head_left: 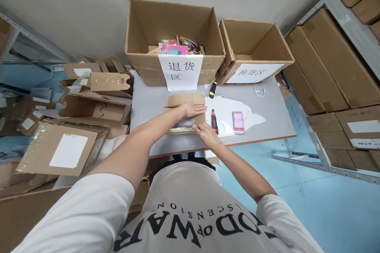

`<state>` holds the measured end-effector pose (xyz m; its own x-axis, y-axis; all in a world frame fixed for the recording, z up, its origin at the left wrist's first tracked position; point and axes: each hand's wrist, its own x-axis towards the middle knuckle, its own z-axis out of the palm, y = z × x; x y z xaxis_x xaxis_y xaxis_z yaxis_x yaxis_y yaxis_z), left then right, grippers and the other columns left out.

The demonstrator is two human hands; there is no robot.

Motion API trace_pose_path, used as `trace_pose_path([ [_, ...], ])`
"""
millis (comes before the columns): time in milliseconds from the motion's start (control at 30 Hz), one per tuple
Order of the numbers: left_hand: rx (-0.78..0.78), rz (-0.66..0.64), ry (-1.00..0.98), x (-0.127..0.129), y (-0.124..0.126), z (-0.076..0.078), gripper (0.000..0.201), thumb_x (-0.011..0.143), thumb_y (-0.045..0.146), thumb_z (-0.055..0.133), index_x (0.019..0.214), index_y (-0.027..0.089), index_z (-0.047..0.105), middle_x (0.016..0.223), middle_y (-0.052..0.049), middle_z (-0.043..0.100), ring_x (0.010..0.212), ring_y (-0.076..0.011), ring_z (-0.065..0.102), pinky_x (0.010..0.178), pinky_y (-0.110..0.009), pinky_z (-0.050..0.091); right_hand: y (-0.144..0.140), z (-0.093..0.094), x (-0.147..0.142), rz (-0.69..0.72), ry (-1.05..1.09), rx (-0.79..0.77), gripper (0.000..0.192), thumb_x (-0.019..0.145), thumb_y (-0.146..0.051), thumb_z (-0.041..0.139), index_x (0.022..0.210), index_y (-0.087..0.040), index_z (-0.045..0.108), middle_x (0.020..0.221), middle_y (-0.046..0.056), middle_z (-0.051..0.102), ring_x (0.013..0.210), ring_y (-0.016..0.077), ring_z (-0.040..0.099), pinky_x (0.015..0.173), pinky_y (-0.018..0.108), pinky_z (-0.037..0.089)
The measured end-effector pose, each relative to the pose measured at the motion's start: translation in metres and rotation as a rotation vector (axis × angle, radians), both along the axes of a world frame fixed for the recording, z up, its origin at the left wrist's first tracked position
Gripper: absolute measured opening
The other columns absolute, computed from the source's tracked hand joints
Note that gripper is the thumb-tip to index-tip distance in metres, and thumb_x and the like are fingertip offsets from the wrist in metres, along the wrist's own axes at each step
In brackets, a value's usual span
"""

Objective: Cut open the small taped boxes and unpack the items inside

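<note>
A small cardboard box (187,98) lies opened on the table in front of me, its far flap raised. Inside it, something dark and shiny (182,123) shows partly; my left forearm and hand cover the rest. My left hand (192,109) reaches across the box and lies flat, fingers stretched to the right over its right side. At the near right corner, my right hand (207,133) grips the box edge between thumb and fingers. Just right of the hands lies a red and black utility knife (214,121). A yellow and black utility knife (213,89) lies farther back.
A large labelled carton (142,65) holding colourful booklets (175,49) stands at the back of the table (276,114). Beside it is another labelled carton (258,72). A phone (238,122) lies on white paper (252,118). Opened boxes (95,110) pile up left; shelved cartons (332,63) stand right.
</note>
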<state>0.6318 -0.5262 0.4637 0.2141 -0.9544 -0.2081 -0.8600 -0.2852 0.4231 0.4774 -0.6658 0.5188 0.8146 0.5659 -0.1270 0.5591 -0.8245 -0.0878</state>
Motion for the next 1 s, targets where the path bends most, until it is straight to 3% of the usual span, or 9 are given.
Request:
trace_pose_path([
  [200,0.001,0.010,-0.025,-0.002,0.004,0.007,0.056,0.088,0.013,0.026,0.140,0.025,0.041,0.150,0.000,0.034,0.140,-0.0094,0.026,0.115,-0.031,0.017,-0.008,-0.017,-0.042,0.049,-0.033,-0.027,0.038,0.095,-0.013,0.032,0.129,-0.015,0.050,0.092,0.011,0.061,0.086,0.0215,0.050,0.077,0.035,0.037],
  [400,-0.003,0.056,-0.042,-0.009,0.012,0.011,0.055,0.086,0.014,0.032,0.137,0.030,0.044,0.149,0.002,0.036,0.139,-0.0107,0.029,0.113,-0.032,0.020,-0.017,-0.043,-0.071,0.002,0.121,0.061,0.039,0.094,-0.033,0.043,0.128,-0.019,0.053,0.120,0.015,0.058,0.106,0.0263,0.051,0.084,0.039,0.040],
  [500,-0.031,0.091,-0.093,-0.030,0.032,0.015,0.052,0.086,0.016,0.036,0.136,0.027,0.046,0.148,-0.002,0.038,0.139,-0.0139,0.031,0.114,-0.034,0.017,-0.014,-0.037,-0.055,-0.158,0.165,0.103,0.036,0.097,-0.037,0.035,0.118,-0.020,0.060,0.113,0.012,0.062,0.099,0.0226,0.056,0.080,0.034,0.042],
  [600,-0.032,0.170,-0.178,-0.065,0.060,0.020,0.043,0.087,0.019,0.038,0.127,0.020,0.055,0.137,-0.010,0.053,0.130,-0.0191,0.044,0.114,-0.039,0.015,-0.008,-0.020,-0.020,-0.258,0.149,0.072,0.033,0.097,-0.031,0.034,0.112,-0.021,0.061,0.110,0.009,0.063,0.095,0.0203,0.058,0.076,0.030,0.043],
  [700,0.014,0.215,-0.214,-0.097,0.079,0.022,0.033,0.089,0.024,0.038,0.106,0.019,0.066,0.108,-0.010,0.069,0.108,-0.0195,0.061,0.113,-0.042,0.016,0.001,-0.008,0.019,-0.011,0.101,0.018,0.026,0.089,-0.028,0.051,0.110,-0.019,0.064,0.120,0.012,0.060,0.109,0.0259,0.053,0.085,0.036,0.039],
  [800,0.128,0.248,-0.284,-0.110,0.083,0.022,0.035,0.091,0.032,0.039,0.085,0.018,0.071,0.086,-0.009,0.072,0.083,-0.0196,0.068,0.112,-0.047,0.017,0.016,-0.008,0.046,0.221,0.141,-0.087,0.027,0.084,-0.029,0.057,0.104,-0.014,0.067,0.114,0.015,0.064,0.109,0.0281,0.053,0.094,0.042,0.032],
  [900,0.239,0.287,-0.347,-0.106,0.079,0.025,0.038,0.089,0.039,0.044,0.074,0.019,0.072,0.075,-0.008,0.072,0.074,-0.0211,0.068,0.111,-0.052,0.015,0.033,-0.012,0.056,0.297,0.157,-0.253,0.024,0.086,-0.024,0.053,0.092,-0.012,0.072,0.094,0.016,0.070,0.096,0.0266,0.060,0.102,0.044,0.022],
  [1000,0.247,0.323,-0.382,-0.105,0.070,0.032,0.033,0.084,0.042,0.051,0.068,0.022,0.073,0.070,-0.006,0.072,0.075,-0.0229,0.068,0.112,-0.053,0.009,0.046,-0.008,0.055,0.291,0.082,-0.316,0.025,0.085,-0.017,0.050,0.089,-0.013,0.074,0.089,0.016,0.071,0.091,0.0272,0.061,0.103,0.045,0.019],
])
